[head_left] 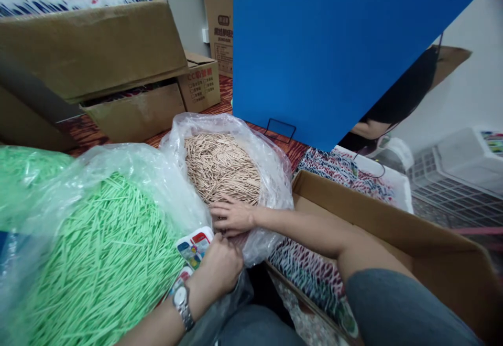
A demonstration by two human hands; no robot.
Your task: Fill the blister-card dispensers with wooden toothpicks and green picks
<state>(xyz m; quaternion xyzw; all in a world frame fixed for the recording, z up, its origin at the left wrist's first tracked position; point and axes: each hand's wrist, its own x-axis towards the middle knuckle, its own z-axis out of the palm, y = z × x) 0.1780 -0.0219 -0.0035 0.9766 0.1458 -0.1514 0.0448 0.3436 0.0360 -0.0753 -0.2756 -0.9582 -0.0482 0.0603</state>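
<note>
My left hand (220, 270), with a metal watch (181, 300) on the wrist, is closed around a small printed packet (194, 245) beside the green sticks. My right hand (231, 215) reaches across and rests on the near edge of a clear plastic bag of tan sticks (222, 165), fingers curled; what they pinch, if anything, is hidden. A large clear bag of green sticks (102, 251) lies at my left. My knees in grey trousers (396, 309) show at the bottom.
An open cardboard box (424, 251) holding patterned packets (310, 275) sits at my right. More cardboard boxes (94, 47) stand behind. A blue board (330, 42) stands ahead, a person partly hidden behind it. White plastic baskets (451, 178) lie at far right.
</note>
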